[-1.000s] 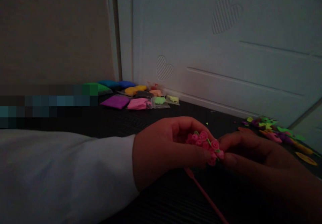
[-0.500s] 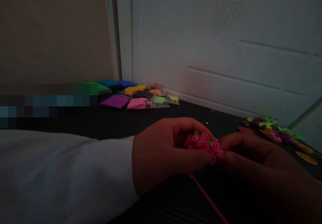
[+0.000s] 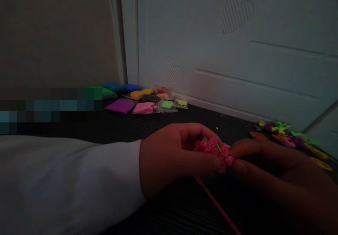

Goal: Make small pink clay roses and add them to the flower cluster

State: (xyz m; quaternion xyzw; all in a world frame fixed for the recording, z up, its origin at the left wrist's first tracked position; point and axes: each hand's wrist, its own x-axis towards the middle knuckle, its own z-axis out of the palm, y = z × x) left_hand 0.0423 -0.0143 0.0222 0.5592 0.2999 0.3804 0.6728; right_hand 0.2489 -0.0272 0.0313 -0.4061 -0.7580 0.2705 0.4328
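Observation:
My left hand [image 3: 174, 157] is curled around a cluster of small pink clay roses [image 3: 212, 147] with bits of green among them. My right hand [image 3: 266, 168] pinches at the cluster's right edge, thumb and forefinger on a single pink rose [image 3: 229, 160]. The dim light hides whether that rose is joined to the rest. Beneath my left hand, a thin pink stick-like tool [image 3: 216, 205] with a wider tip slants down toward the bottom edge.
Bags of coloured clay, among them a purple bag [image 3: 120, 106] and a pink bag [image 3: 144, 108], lie at the back left. Colourful clay pieces [image 3: 281, 131] are heaped at the right. A white panel [image 3: 211, 45] with heart reliefs rises behind the dark table [image 3: 126, 127].
Both hands stay almost in place around the pink roses. The cluster has shifted very slightly left, and my right fingertips have moved a little with it.

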